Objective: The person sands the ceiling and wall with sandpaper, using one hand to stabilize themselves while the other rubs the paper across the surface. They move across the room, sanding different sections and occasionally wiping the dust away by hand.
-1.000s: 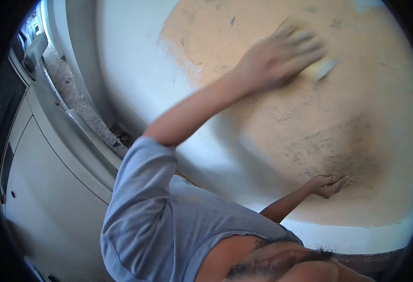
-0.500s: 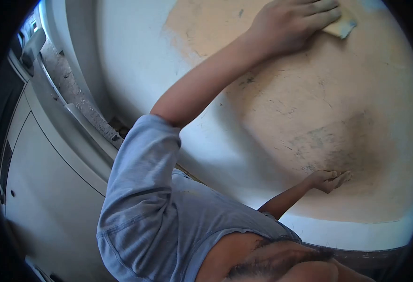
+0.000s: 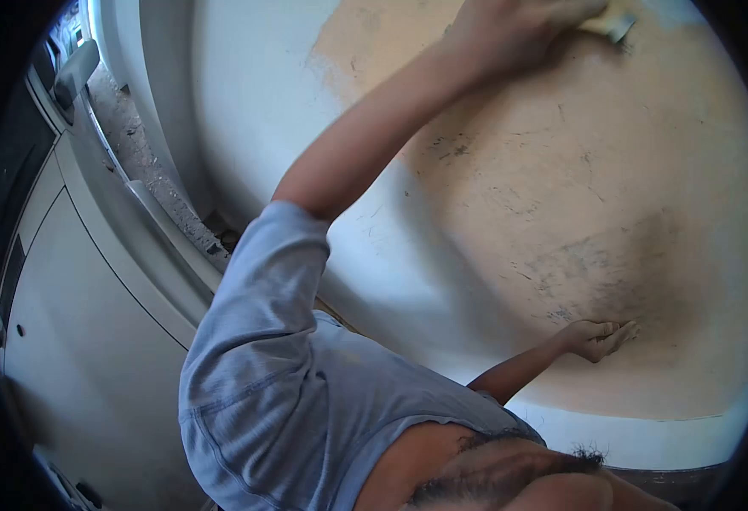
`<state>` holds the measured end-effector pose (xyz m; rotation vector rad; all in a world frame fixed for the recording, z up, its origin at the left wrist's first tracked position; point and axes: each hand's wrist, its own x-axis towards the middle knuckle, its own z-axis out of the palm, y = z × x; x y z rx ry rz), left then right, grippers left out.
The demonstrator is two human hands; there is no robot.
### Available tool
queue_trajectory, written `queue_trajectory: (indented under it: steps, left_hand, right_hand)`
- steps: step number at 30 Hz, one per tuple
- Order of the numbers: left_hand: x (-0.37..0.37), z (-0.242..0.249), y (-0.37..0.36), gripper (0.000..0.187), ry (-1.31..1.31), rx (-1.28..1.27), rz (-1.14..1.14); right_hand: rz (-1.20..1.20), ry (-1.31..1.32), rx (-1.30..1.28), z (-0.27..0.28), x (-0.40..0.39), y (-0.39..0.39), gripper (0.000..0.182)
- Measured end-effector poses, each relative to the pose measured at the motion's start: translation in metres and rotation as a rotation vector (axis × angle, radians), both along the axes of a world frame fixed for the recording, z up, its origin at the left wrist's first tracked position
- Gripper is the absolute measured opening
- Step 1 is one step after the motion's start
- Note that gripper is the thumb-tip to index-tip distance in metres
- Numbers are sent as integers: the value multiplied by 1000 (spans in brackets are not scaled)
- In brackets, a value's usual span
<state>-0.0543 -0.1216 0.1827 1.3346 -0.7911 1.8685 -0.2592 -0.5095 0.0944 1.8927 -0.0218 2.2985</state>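
Observation:
My left hand (image 3: 532, 30), at the top of the view, is closed around a folded yellow piece of sandpaper (image 3: 606, 25) with a pale, frayed end. It presses against a curved white panel (image 3: 408, 247) with a broad tan filler patch (image 3: 519, 187). Dark scuffs and scratches mark the patch. Lower right, my right hand (image 3: 597, 340) is closed, with curled, dusty fingertips beside the darkest smudge on the patch. Whether anything is in those fingers is hidden. The top of my left hand is cut off by the frame.
A pale vehicle door (image 3: 93, 341) stands close on my left, with a side mirror (image 3: 76, 72) above it. Between door and panel shows a strip of rubble-strewn ground (image 3: 131, 128). My grey shirt (image 3: 255, 341) fills the lower middle.
My left hand and the sandpaper have shifted slightly up and left over the filler patch and are more blurred. The view has tilted slightly. My right hand stays in nearly the same place.

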Motion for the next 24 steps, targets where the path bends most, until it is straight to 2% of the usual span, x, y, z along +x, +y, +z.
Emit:
queue_trajectory:
  steps: [3,4,6,7,8,9,10,11,13,14,15,17,18,21,24]
  left_hand:
    - [1,5,-6,38,3,-45,-65]
    - [-10,-31,-16,42,193,-46,-92]
    - [-20,-100,-28,45,148,31,-33]
    - [-33,-142,-32,39,276,124,1]
    - [-36,-195,-50,34,232,-7,-45]
    - [-46,-238,-65,21,389,-60,-112]
    - [-53,-256,-72,18,381,-116,49]
    - [-39,-251,-62,18,376,-116,65]
    - [6,-226,-37,41,396,256,279]
    - [19,-188,-12,45,380,181,340]
    - [2,-127,14,46,193,-77,-9]
    - [19,-81,47,44,269,-74,69]
    - [23,-51,64,37,123,37,72]
    - [28,-105,73,43,120,62,155]
    - [15,-249,59,33,432,0,195]
  right_hand:
    - [9,-17,-109,-1,0,-11,38]
    - [28,-15,-97,-2,2,-14,38]
    - [11,-26,-138,-3,1,-17,36]
    - [21,-24,-133,-3,1,-16,36]
    - [-1,-28,-135,-2,0,-15,36]
    - [-21,-37,-137,-1,2,-14,36]
    - [-5,-48,-131,-2,4,-11,36]
    - [-9,-52,-72,-3,4,-7,36]
    - [-13,-42,-30,-1,4,-9,37]
    - [-7,-43,-85,0,4,-11,37]
    - [-6,-45,-135,-1,3,-14,37]
    - [1,-30,-131,-2,-1,-19,37]
    - [20,-21,-128,-3,0,-19,36]
    - [29,-30,-135,-1,0,-16,35]
    - [-14,-24,-50,-4,-1,-9,34]
